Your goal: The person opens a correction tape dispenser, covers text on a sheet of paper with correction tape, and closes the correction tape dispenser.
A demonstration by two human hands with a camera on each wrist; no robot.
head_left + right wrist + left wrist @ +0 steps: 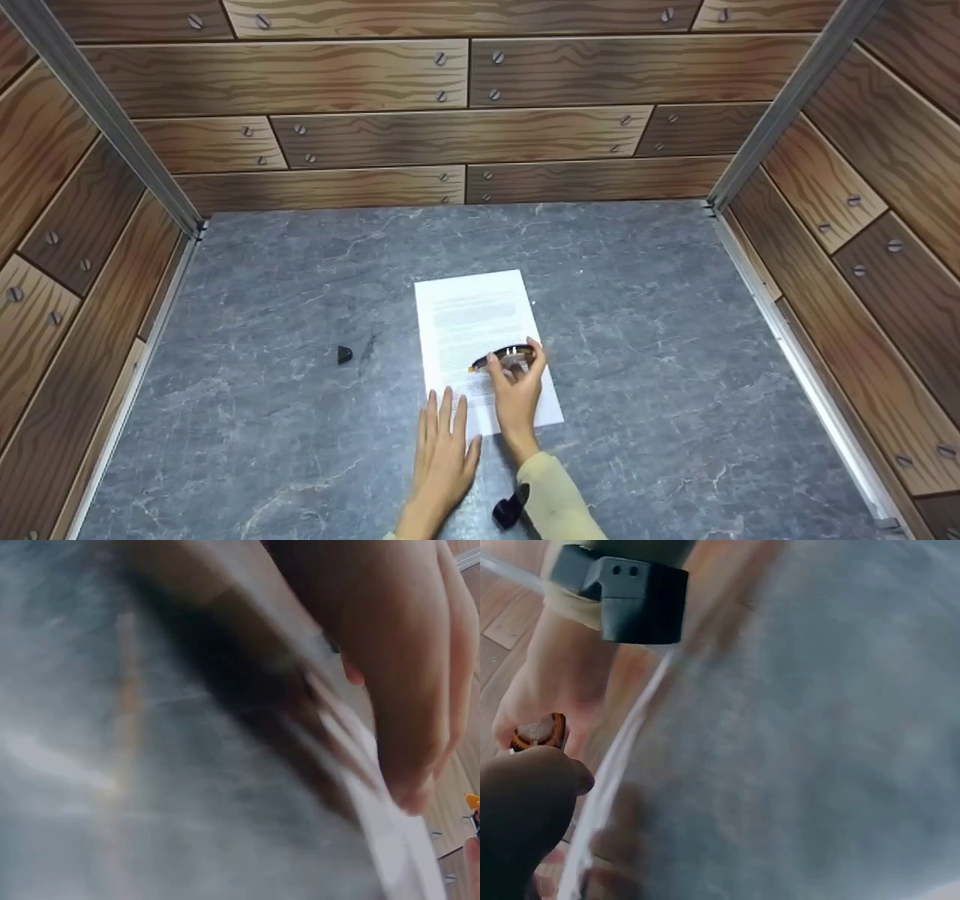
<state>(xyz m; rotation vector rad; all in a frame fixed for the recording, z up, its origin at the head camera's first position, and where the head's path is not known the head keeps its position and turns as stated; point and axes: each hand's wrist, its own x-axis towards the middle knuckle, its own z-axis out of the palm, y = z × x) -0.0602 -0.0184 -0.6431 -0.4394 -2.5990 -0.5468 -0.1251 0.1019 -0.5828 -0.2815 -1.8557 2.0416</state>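
Note:
A printed white sheet of paper [472,307] lies on the grey marbled table. My left hand [442,457] rests flat with fingers extended, its fingertips on the sheet's lower left corner. Over the sheet's lower right part, my right hand [519,397] pinches a dark, curved correction tape [504,353] between thumb and fingers. Its orange tip points left, close to the printed lines; whether it touches the paper I cannot tell. In the left wrist view the correction tape [540,731] shows an orange and black rim around a clear part. Both wrist views are blurred.
A small black cap [344,354] lies on the table left of the sheet. Wood-patterned panels [367,75] enclose the back and sides, with metal corner posts [795,105]. A black wrist camera [511,506] sits at the right sleeve.

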